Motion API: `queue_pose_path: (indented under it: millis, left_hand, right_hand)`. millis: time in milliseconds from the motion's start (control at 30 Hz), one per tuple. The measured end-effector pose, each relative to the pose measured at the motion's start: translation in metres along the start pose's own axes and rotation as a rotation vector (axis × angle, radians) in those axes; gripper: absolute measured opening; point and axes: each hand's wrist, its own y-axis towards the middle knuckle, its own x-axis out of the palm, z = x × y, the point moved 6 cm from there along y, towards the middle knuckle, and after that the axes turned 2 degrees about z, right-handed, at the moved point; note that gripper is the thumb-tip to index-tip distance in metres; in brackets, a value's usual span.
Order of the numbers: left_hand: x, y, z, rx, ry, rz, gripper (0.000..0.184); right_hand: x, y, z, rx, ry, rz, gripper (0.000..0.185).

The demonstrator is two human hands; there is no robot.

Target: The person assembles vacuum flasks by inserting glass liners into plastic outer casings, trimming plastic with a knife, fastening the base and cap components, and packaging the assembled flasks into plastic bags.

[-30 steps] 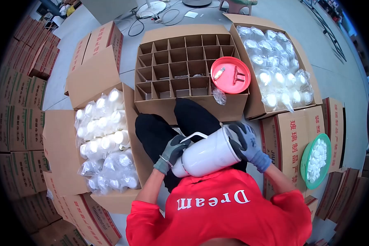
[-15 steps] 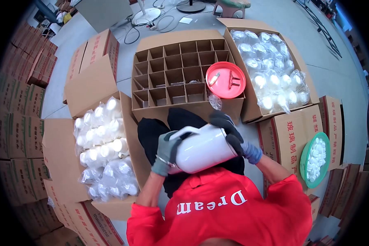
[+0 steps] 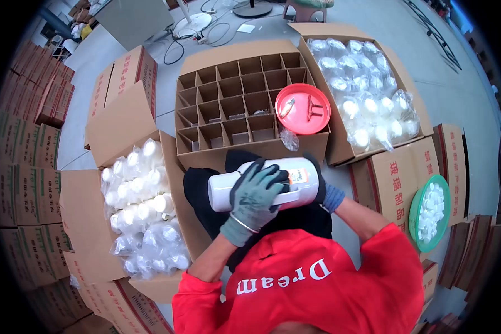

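Note:
A white thermos jug lies on its side above my lap, with an orange-and-white label facing up. My left hand, in a grey-green glove with dark fingertips, lies across the middle of the jug, its fingers curved over the body beside the handle. At the jug's right end my right hand, in a dark glove, grips that end; part of its fingers is hidden behind the jug.
Ahead stands a divided carton with a red lid holding small tools on its corner. Cartons of plastic-wrapped white pieces flank me left and right. A green basin of small white parts sits at right.
The jug has turned so its handle faces me and its label shows. My left hand has moved from the left end onto the jug's middle; my right hand stays at the right end.

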Motion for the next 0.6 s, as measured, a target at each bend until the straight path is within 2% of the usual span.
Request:
queue_pose_path:
  millis: [33,67,100,167,200,233,300,400,433,467,533,567,600]
  left_hand:
    - [0.001,-0.001,-0.012,-0.042,-0.032,-0.003,0.029]
    - [0.007,-0.009,-0.037,-0.102,-0.164,0.082,0.030]
    - [0.012,-0.024,-0.062,-0.282,-0.301,0.166,0.032]
    - [0.041,-0.062,-0.126,-0.958,-0.691,0.129,0.031]
    - [0.039,-0.063,-0.125,-0.876,-0.609,0.202,0.029]
    - [0.036,-0.065,-0.123,-0.792,-0.526,0.275,0.028]
    - [0.022,-0.061,-0.116,-0.669,-0.436,0.374,0.028]
    - [0.001,-0.052,-0.108,-0.543,-0.406,0.508,0.027]
    - [0.002,-0.062,-0.117,-0.576,-0.325,0.467,0.027]
    - [0.006,-0.079,-0.131,-0.606,-0.244,0.424,0.026]
    - [0.005,-0.094,-0.141,-0.738,-0.160,0.315,0.024]
    - [0.009,-0.105,-0.143,-0.917,-0.428,0.412,0.024]
    - [0.017,-0.120,-0.144,-0.945,-0.470,0.428,0.024]
  right_hand:
    - [0.002,0.003,-0.010,0.087,0.220,0.011,0.064]
    - [0.005,0.007,-0.024,0.172,0.457,0.042,0.068]
    - [0.009,0.012,-0.039,0.252,0.679,0.090,0.072]
    - [-0.003,0.021,-0.086,0.009,-0.158,0.380,0.078]
    - [0.006,0.033,-0.105,-0.110,-0.226,0.307,0.076]
    - [0.025,0.029,-0.114,-0.037,-0.227,0.164,0.074]
    - [0.021,0.037,-0.112,-0.071,-0.096,0.146,0.071]
    - [0.005,0.079,-0.105,-0.135,-0.227,0.069,0.059]
    - [-0.017,0.096,-0.091,0.201,0.120,0.115,0.058]
    - [-0.063,0.114,-0.056,0.165,0.098,0.248,0.056]
    - [-0.186,0.153,-0.013,0.321,-1.174,0.602,0.067]
    - [-0.224,0.156,0.004,0.414,-1.276,0.677,0.078]
    - [-0.260,0.158,0.020,0.519,-1.368,0.746,0.088]
